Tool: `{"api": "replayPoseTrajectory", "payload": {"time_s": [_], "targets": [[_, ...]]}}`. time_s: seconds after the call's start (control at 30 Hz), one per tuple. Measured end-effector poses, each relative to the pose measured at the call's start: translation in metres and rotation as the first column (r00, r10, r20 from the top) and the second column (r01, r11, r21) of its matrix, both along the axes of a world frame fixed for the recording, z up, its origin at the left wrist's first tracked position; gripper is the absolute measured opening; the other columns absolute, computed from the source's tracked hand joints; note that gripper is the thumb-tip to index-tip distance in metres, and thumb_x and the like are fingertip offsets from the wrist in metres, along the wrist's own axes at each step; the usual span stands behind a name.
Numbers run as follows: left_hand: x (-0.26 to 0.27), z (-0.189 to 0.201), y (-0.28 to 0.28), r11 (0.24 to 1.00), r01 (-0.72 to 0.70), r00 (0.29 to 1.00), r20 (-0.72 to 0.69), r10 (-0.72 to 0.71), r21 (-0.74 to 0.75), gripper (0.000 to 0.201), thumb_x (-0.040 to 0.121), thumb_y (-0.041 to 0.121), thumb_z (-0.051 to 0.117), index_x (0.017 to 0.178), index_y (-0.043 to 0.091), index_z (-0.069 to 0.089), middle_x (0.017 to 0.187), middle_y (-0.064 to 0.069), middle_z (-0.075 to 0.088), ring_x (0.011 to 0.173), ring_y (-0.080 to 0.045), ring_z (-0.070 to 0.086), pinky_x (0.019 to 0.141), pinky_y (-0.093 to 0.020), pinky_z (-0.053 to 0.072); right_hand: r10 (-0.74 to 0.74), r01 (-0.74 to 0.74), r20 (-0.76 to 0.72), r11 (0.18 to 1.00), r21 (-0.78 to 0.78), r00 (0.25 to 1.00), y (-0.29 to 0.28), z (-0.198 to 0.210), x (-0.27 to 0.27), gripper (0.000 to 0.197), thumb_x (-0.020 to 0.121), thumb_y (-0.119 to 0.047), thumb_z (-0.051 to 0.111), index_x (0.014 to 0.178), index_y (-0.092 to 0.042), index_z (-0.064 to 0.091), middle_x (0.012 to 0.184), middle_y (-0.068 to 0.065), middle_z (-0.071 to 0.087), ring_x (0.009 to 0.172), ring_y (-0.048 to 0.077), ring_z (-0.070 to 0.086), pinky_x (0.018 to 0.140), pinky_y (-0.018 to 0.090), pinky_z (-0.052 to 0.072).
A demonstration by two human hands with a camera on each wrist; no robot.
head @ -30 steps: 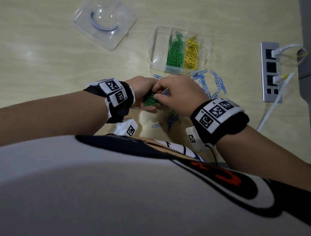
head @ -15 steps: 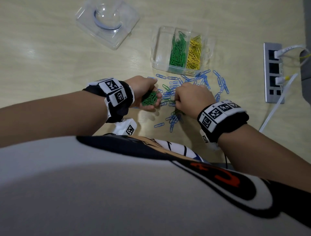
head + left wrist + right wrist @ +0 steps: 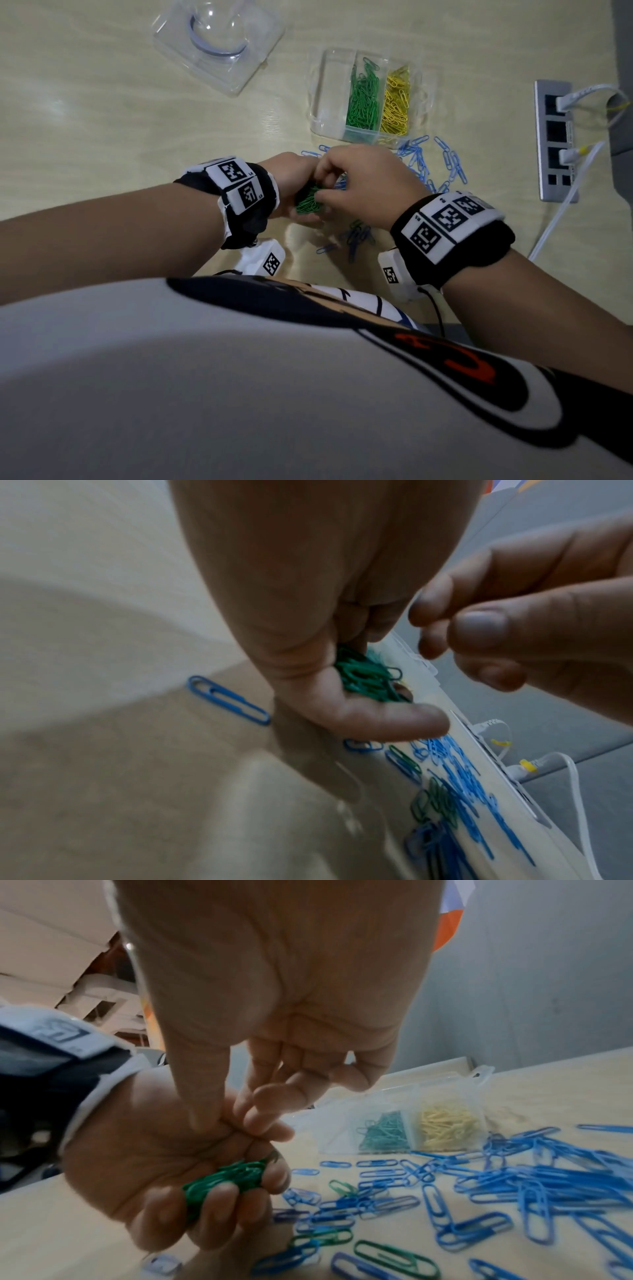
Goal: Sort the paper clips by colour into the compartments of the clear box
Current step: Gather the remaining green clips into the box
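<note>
My left hand [image 3: 301, 205] curls palm-up round a bunch of green paper clips [image 3: 308, 204] [image 3: 226, 1180] just above the table. My right hand [image 3: 325, 185] hovers over it, thumb and fingertips bunched at the left hand's opening [image 3: 232, 1118]. No clip shows between them in the left wrist view [image 3: 441, 626]. The clear box [image 3: 334, 89] stands beyond the hands: left compartment bare, green clips [image 3: 363, 99] in the middle, yellow clips [image 3: 397, 102] on the right. Blue clips [image 3: 514, 1177] lie scattered in front of the box, with a few green clips [image 3: 394, 1259] among them.
A clear plastic lid [image 3: 219, 44] lies at the far left. A grey power strip [image 3: 556, 137] with white cables plugged in sits at the right edge. One stray blue clip [image 3: 227, 700] lies left of my left hand. The table's near edge is against my body.
My right hand has lifted off the loose clips on the table and come back left over my left hand. The left hand has stayed put with its green bunch.
</note>
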State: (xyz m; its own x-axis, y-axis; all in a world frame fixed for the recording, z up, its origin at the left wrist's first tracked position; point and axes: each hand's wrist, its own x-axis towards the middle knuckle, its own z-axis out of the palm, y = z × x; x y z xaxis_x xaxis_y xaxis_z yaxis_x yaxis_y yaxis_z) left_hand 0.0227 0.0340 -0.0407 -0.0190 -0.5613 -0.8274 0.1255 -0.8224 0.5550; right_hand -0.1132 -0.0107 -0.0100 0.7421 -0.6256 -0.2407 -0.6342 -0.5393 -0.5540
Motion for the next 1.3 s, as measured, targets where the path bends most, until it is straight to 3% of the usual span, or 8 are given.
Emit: {"api": "replayPoseTrajectory", "payload": {"time_s": [0.1,0.17,0.27,0.57,0.8,0.97,1.13,1.3], "targets": [[0.004,-0.001,0.001,0.999,0.033,0.999,-0.041,-0.032,0.034,0.041,0.100,0.037,0.033,0.086,0.010,0.059,0.072,-0.010,0.063,0.066,-0.022,0.063,0.068,-0.031,0.054,-0.120,0.120,0.004,0.992,-0.026,0.993,-0.008,-0.007,-0.005,0.012,0.082,-0.022,0.061,0.092,-0.022,0.068,0.089,-0.005,0.068,0.085,0.013,0.060,0.076,0.029,0.047],[0.008,-0.002,0.002,0.998,0.031,0.998,-0.061,-0.028,0.045,0.051,0.102,0.044,0.025,0.079,0.010,0.057,0.064,-0.007,0.059,0.063,-0.020,0.059,0.071,-0.030,0.051,-0.111,0.094,-0.138,0.988,-0.121,0.984,-0.011,-0.018,-0.009,0.014,0.084,-0.022,0.056,0.091,-0.023,0.068,0.094,-0.001,0.066,0.090,0.020,0.060,0.078,0.033,0.049],[0.014,-0.002,0.005,0.999,0.020,0.997,-0.074,-0.017,0.046,0.052,0.102,0.044,0.023,0.078,0.010,0.055,0.065,-0.008,0.057,0.065,-0.021,0.058,0.065,-0.027,0.049,-0.035,-0.035,-0.369,0.983,-0.180,0.929,-0.006,-0.032,-0.012,0.014,0.086,-0.026,0.055,0.096,-0.026,0.065,0.104,0.002,0.060,0.098,0.027,0.058,0.080,0.037,0.046],[0.022,0.000,0.007,0.999,0.005,0.999,-0.051,-0.003,0.044,0.051,0.102,0.042,0.024,0.077,0.009,0.055,0.065,-0.008,0.056,0.062,-0.020,0.058,0.062,-0.027,0.049,-0.020,-0.135,-0.442,0.938,-0.318,0.897,-0.005,-0.040,-0.009,0.021,0.088,-0.028,0.051,0.102,-0.017,0.063,0.103,0.005,0.060,0.093,0.028,0.059,0.087,0.040,0.038],[0.024,-0.001,0.006,0.999,0.003,0.999,-0.054,-0.001,0.041,0.052,0.102,0.042,0.025,0.078,0.009,0.056,0.065,-0.008,0.057,0.063,-0.021,0.059,0.062,-0.028,0.051,-0.159,0.066,-0.318,0.956,-0.285,0.935,-0.010,-0.029,-0.017,0.008,0.087,-0.022,0.053,0.094,-0.022,0.057,0.102,0.002,0.056,0.090,0.027,0.057,0.084,0.040,0.040],[0.024,0.000,0.006,0.999,-0.003,0.999,-0.053,0.005,0.046,0.052,0.102,0.043,0.025,0.078,0.009,0.056,0.065,-0.008,0.058,0.062,-0.020,0.058,0.058,-0.026,0.051,-0.031,-0.057,-0.421,0.979,-0.195,0.906,-0.001,-0.032,-0.012,0.011,0.086,-0.033,0.057,0.089,-0.024,0.063,0.095,-0.001,0.060,0.091,0.023,0.059,0.081,0.037,0.044],[0.021,0.003,0.004,0.999,0.014,0.999,-0.035,-0.012,0.048,0.050,0.102,0.042,0.025,0.078,0.010,0.055,0.066,-0.008,0.056,0.061,-0.019,0.058,0.056,-0.024,0.050,-0.017,-0.098,-0.441,0.967,-0.237,0.897,0.000,-0.035,-0.007,0.019,0.085,-0.033,0.054,0.089,-0.017,0.063,0.092,0.002,0.061,0.085,0.026,0.059,0.075,0.036,0.041],[0.020,0.000,0.004,0.999,-0.009,1.000,-0.014,0.009,0.034,0.047,0.102,0.041,0.030,0.084,0.007,0.057,0.073,-0.012,0.061,0.061,-0.022,0.062,0.052,-0.024,0.053,-0.026,0.009,-0.097,0.986,-0.167,0.995,0.002,-0.020,0.004,0.010,0.081,-0.035,0.057,0.079,-0.025,0.060,0.083,-0.006,0.054,0.079,0.016,0.052,0.076,0.034,0.041]]}}
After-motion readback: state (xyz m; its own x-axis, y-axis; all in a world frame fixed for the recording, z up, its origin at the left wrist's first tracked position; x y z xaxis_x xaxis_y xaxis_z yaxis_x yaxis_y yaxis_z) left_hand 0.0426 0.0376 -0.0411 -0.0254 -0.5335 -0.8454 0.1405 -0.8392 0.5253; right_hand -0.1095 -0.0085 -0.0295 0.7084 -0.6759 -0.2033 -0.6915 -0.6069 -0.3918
